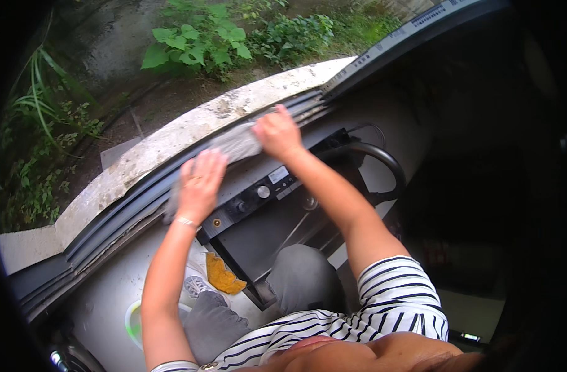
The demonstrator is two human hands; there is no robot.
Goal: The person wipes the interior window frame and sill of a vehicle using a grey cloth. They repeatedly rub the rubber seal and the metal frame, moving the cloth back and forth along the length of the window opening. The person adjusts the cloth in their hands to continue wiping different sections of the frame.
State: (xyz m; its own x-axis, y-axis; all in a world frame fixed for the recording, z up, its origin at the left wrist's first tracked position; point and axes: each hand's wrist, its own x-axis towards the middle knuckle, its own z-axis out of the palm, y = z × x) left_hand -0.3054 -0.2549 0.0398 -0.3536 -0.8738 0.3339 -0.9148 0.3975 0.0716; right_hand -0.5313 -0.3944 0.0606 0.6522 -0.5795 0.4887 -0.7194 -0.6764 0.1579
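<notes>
A grey cloth (pixel 237 142) lies stretched along the dark window track (pixel 135 192), with both hands on it. My left hand (pixel 200 186) presses down on its near-left part, fingers close together, and some cloth shows past the wrist side. My right hand (pixel 277 131) is closed on the other end, farther up the track to the right. The fingertips of both hands are partly hidden, and the cloth's edge by my left hand is blurred.
Beyond the track runs a pale, stained stone sill (pixel 203 118), with leafy plants (pixel 197 46) outside. Under my arms stands a black machine with a knobbed panel (pixel 252 197) and a curved handle (pixel 389 164). A ragged yellow piece (pixel 223 274) and a pale basin (pixel 133 322) are lower left.
</notes>
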